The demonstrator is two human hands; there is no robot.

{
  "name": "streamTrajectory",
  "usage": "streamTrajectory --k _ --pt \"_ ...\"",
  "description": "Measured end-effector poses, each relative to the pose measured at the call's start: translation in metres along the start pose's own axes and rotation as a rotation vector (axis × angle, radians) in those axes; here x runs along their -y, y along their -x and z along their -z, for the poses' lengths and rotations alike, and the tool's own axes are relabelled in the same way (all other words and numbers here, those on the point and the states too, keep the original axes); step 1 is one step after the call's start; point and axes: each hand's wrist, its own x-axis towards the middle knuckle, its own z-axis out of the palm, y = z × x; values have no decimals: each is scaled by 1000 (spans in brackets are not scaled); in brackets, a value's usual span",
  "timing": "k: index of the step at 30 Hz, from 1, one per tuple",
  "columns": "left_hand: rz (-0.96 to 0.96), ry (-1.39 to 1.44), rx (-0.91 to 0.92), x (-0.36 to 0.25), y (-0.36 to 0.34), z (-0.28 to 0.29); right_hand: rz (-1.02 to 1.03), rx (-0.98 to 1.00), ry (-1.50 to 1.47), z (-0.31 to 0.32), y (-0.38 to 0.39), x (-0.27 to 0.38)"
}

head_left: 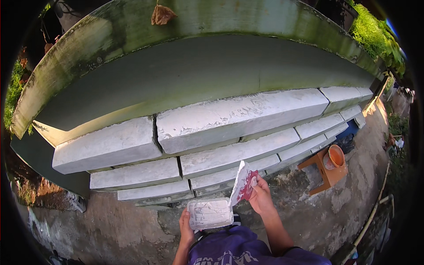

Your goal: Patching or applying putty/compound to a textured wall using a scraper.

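Observation:
My left hand (186, 226) grips the left side of a shallow rectangular tray (211, 213), its inside coated with white paste. In my right hand (261, 197) is a red putty scraper (245, 184), its blade edge smeared white and standing upright at the tray's right rim. I cannot tell whether blade and rim touch. Just ahead, long white-coated concrete blocks (238, 112) rise in stepped rows against a wall. Patchy coating shows on the upper long block, and dark gaps run between neighbouring blocks.
An orange-brown plastic stool (329, 174) stands to the right, carrying an orange bucket (334, 156) with white smears. Above the blocks, a mossy concrete ledge (221, 17) overhangs. A long pole (371, 216) lies along the right side of the stained concrete floor (128, 229).

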Motion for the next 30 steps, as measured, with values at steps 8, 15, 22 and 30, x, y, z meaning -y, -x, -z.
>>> streamTrajectory --k 8,15,22,30 --pt "6 45 -58 13 7 18 634 -148 114 -29 5 109" --pt "35 -60 -249 11 15 8 1281 -278 1553 -83 -41 174" --pt "187 -15 -219 0 16 9 1224 -8 2090 -105 -111 157" --pt "-1 -232 -270 41 8 51 982 24 2116 -130 -23 158"
